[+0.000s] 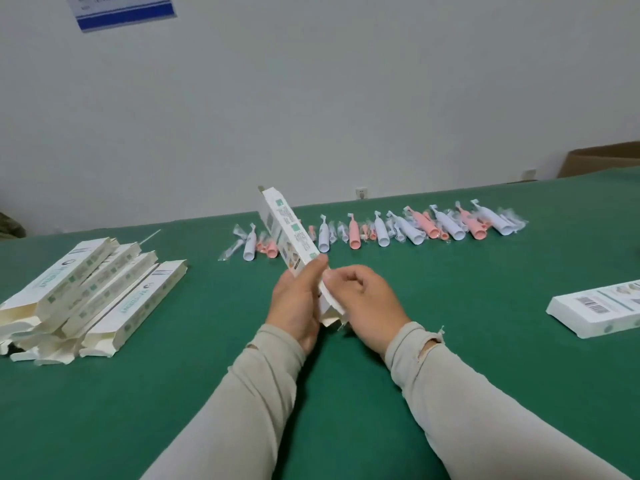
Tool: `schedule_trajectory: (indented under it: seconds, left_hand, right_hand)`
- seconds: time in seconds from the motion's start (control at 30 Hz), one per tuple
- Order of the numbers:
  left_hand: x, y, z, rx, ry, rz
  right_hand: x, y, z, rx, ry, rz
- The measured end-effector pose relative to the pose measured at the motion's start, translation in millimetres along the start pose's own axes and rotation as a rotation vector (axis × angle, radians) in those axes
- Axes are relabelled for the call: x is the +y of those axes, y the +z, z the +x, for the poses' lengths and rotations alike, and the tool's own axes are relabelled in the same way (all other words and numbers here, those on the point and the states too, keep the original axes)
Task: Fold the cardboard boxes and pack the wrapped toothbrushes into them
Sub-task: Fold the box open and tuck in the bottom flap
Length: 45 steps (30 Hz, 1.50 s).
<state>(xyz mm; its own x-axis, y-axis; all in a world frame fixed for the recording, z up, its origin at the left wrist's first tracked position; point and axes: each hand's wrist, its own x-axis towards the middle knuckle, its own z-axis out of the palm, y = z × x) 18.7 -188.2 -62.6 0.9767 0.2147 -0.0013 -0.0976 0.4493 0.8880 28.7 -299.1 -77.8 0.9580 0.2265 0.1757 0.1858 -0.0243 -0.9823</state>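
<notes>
barcode on closed box (601, 311), print perhaps illegible

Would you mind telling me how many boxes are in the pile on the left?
4 long boxes show, lying side by side with open ends toward the near edge of the table. More may be hidden under them: loose flaps stick out below.

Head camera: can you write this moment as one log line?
step: folding box | left hand: holds box | right hand: pinches its lower end | toothbrushes: on table, unpacked

left hand (298, 303) + right hand (367, 299) grip tilted box (291, 233) | wrapped toothbrushes (381, 230) row behind | opened boxes (90, 289) left on green table (207, 341)
</notes>
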Motion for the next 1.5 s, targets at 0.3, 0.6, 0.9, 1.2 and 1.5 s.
schedule_trajectory:
  seconds: [0.3, 0.6, 0.9, 1.2, 1.5]
  left_hand:
    - [0, -16, -2, -0.156, -0.189, -0.229]
    - [-4, -22, 12, -0.011, -0.183, -0.401]
    - [-8, -27, 15, 0.062, -0.201, -0.37]
    - [-6, -14, 3, 0.013, -0.211, -0.341]
    - [0, -20, 6, 0.061, -0.297, -0.364]
  right_hand:
    - [7, 4, -4, -0.123, 0.123, 0.148]
    - [7, -6, -10, 0.027, -0.023, -0.036]
    - [8, -2, -18, -0.072, -0.152, -0.15]
    - [7, -1, -17, 0.094, -0.187, -0.31]
    - [5, -3, -21, -0.115, -0.31, -0.458]
